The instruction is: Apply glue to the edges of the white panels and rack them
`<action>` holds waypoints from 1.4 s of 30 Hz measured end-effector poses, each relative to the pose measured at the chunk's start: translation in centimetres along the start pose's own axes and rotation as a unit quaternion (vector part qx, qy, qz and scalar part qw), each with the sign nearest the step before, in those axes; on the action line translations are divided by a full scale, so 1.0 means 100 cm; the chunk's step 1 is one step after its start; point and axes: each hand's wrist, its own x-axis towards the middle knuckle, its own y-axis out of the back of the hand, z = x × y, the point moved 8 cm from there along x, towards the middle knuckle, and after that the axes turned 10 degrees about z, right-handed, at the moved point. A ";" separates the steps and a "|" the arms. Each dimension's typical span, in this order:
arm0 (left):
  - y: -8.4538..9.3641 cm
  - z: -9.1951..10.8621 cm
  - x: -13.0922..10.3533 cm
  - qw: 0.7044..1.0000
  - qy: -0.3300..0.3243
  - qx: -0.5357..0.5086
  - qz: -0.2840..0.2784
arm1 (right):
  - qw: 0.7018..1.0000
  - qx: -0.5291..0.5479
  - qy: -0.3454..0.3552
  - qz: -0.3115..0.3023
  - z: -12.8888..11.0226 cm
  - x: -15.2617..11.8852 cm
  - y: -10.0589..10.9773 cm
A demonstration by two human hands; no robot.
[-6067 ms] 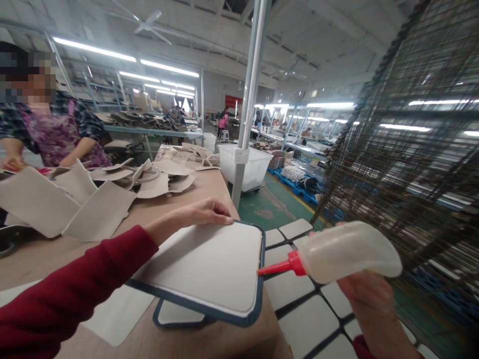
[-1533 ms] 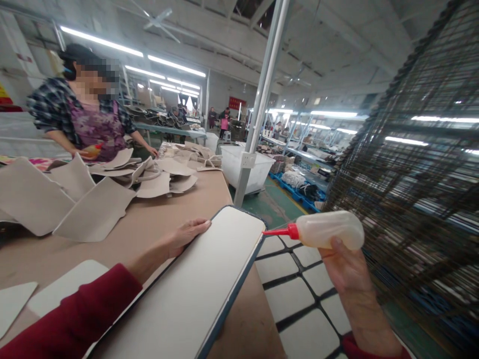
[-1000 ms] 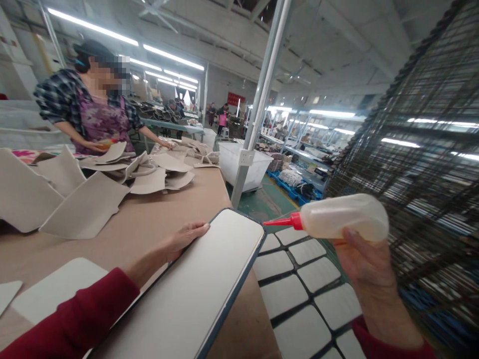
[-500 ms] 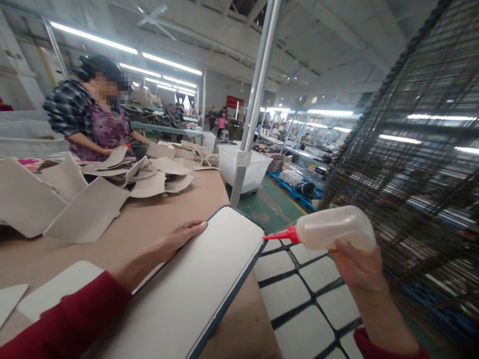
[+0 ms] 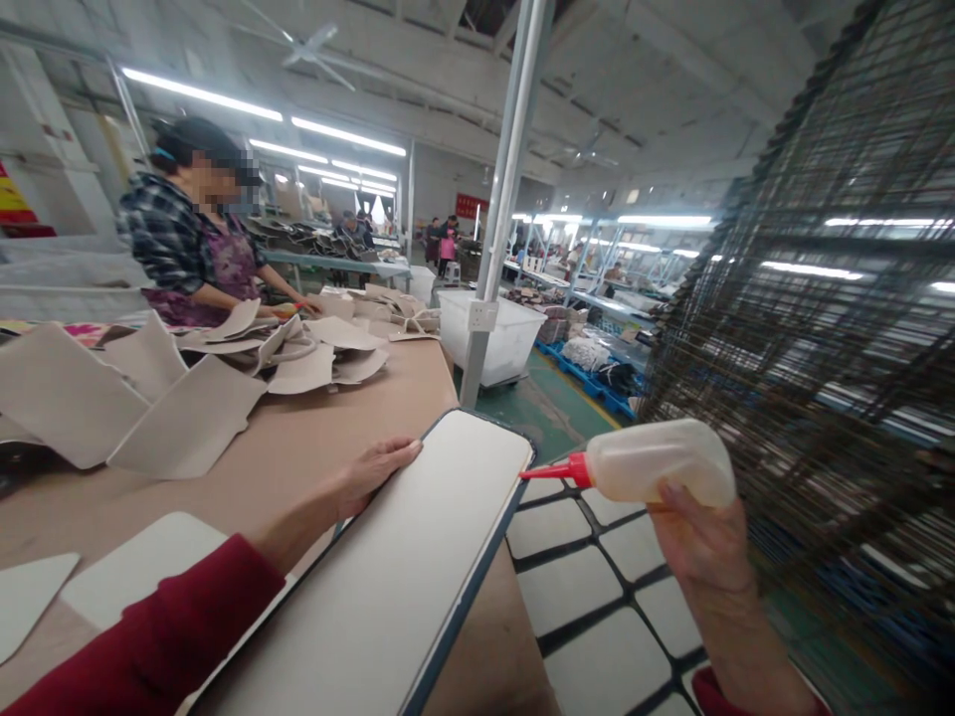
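Observation:
A long white panel with rounded corners and a dark blue edge (image 5: 403, 557) lies tilted in front of me, its near end cut off by the frame. My left hand (image 5: 377, 472) grips its left edge, thumb on top and fingers mostly hidden beneath. In my right hand (image 5: 701, 542) is a translucent squeeze bottle (image 5: 657, 459), held on its side and partly filled with a pale liquid. Its red nozzle (image 5: 556, 469) points left, the tip at the panel's right edge near the far corner. A thin yellowish line shows along that edge.
Beige cut pieces (image 5: 179, 408) are heaped on the brown table (image 5: 358, 398). White panels (image 5: 141, 567) lie at left; more panels with dark borders (image 5: 604, 636) sit at lower right. A metal pole (image 5: 499, 199), white bin (image 5: 488, 333), wire racks (image 5: 806, 328) and a co-worker (image 5: 186, 229) stand around.
The nozzle tip has slid slightly along the panel's right edge, toward me. My left hand keeps its grip. The co-worker's hand has reached farther right over the beige pieces, and the view has shifted slightly.

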 end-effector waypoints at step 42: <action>0.067 0.017 0.006 0.997 0.006 -0.030 0.071 | 0.997 0.042 -0.047 -0.048 0.040 -0.031 -0.070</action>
